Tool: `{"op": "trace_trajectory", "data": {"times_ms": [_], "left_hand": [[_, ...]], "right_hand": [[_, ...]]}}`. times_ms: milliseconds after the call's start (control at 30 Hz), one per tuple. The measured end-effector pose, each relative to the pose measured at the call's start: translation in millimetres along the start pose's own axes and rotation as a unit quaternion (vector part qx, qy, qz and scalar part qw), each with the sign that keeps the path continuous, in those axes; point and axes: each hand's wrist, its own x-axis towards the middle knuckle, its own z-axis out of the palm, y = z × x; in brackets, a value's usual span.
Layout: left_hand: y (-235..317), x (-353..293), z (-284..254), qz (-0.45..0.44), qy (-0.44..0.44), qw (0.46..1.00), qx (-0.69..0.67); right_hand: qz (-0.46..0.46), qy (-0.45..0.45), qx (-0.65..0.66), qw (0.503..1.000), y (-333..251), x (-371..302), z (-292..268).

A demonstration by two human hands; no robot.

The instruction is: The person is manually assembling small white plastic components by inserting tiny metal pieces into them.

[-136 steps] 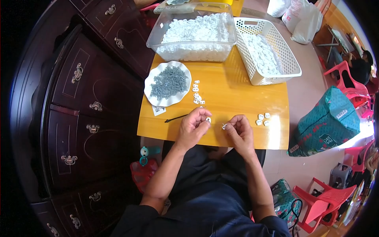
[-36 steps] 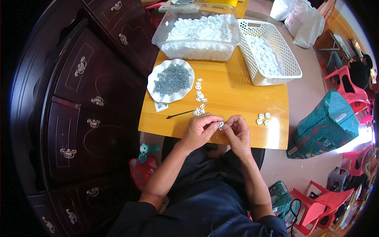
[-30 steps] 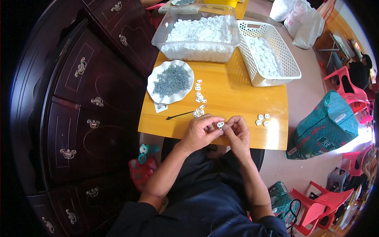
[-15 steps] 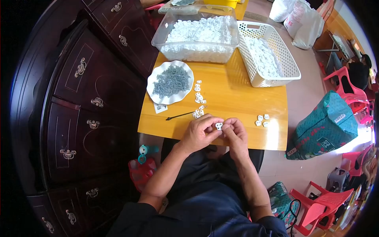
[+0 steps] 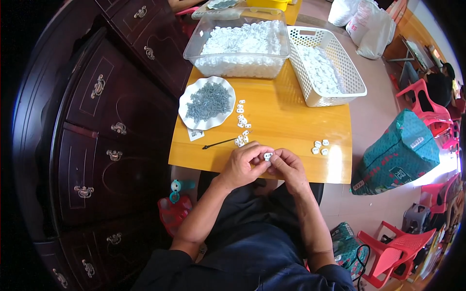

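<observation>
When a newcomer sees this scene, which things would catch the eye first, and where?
Probably the clear bin heaped with white pieces at the far side of the table, with a white perforated basket to its right. Next, the scalloped white plate of grey pieces near the table's left edge. Then the left hand and right hand, close together at the near edge, a small white piece between them.

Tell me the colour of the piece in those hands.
The piece is white with dark spots; the head view shows it.

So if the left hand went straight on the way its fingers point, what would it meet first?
Probably the right hand, close beside the small white piece in the left hand; exact depth is unclear.
</observation>
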Motion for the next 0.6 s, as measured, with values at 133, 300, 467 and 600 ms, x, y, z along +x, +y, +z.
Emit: {"op": "trace_trajectory", "data": {"times_ms": [133, 300, 467, 600], "left_hand": [[2.1, -0.5, 0.3, 0.008, 0.004, 1.0, -0.005], [0.7, -1.2, 2.0, -0.01, 0.006, 0.999, -0.034], [-1.6, -2.8, 2.8, -0.04, -0.007, 0.997, -0.07], [0.6, -2.8, 5.1, -0.058, 0.004, 0.992, -0.111]], "right_hand": [[-0.019, -0.008, -0.005, 1.0, 5.4, 0.5, -2.9], [-0.037, -0.001, -0.014, 0.999, 9.6, 2.6, -4.3], [-0.049, 0.016, -0.005, 0.999, 3.0, 0.9, 1.9], [-0.057, 0.03, 0.026, 0.998, 7.5, 1.9, 4.9]]}}
